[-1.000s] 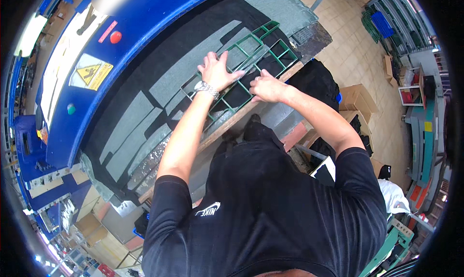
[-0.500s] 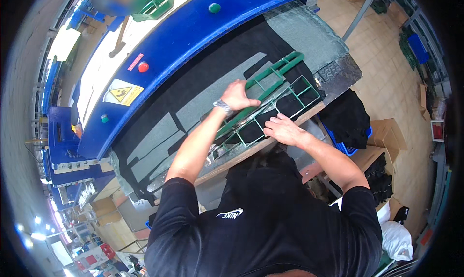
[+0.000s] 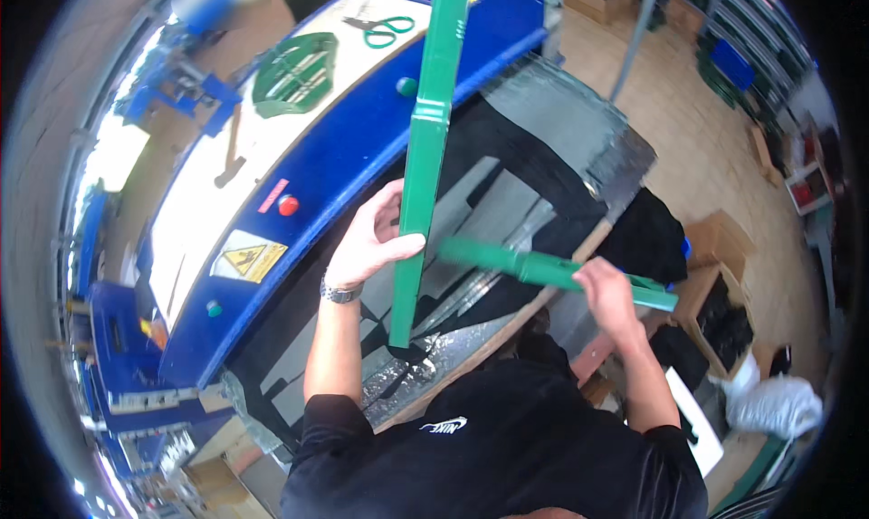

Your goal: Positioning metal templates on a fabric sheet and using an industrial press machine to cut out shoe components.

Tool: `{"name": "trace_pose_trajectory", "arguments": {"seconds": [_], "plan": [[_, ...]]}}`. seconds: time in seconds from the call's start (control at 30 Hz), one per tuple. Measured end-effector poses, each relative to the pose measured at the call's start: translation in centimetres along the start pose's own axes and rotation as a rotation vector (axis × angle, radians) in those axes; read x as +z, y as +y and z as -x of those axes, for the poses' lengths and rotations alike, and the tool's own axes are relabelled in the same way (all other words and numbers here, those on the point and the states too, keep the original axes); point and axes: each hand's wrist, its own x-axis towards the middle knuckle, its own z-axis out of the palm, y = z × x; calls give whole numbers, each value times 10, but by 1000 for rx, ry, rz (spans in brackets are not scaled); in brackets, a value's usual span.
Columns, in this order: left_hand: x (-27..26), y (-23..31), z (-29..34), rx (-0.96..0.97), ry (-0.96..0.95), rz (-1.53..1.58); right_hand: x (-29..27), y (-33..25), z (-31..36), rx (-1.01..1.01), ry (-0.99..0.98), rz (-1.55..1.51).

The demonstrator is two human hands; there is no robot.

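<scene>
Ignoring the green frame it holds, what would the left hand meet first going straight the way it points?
Likely the blue machine front, just beyond the left hand; depth is unclear, so it might pass above.

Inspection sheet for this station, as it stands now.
Surface: black fabric with shaped gaps, over a grey-green sheet.
Job's things: long green frame, seen edge-on; second green frame, far end blurred.
Clutter: scissors, hammer and smaller green piece on the blue machine's white top.
Grips: left grip holds the long green frame; right grip holds the second green frame.
Cables: nothing seen for certain.
Surroundings: cardboard boxes on the floor at right.
</scene>
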Motion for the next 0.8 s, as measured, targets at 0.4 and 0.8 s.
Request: {"name": "trace_pose_trajectory", "arguments": {"seconds": [0.4, 0.8], "plan": [[241, -135, -59, -197, -705, 261, -29, -21, 142, 788, 983, -614], [441, -205, 56, -565, -1237, 131, -12, -52, 319, 1027, 1380, -404]]}}
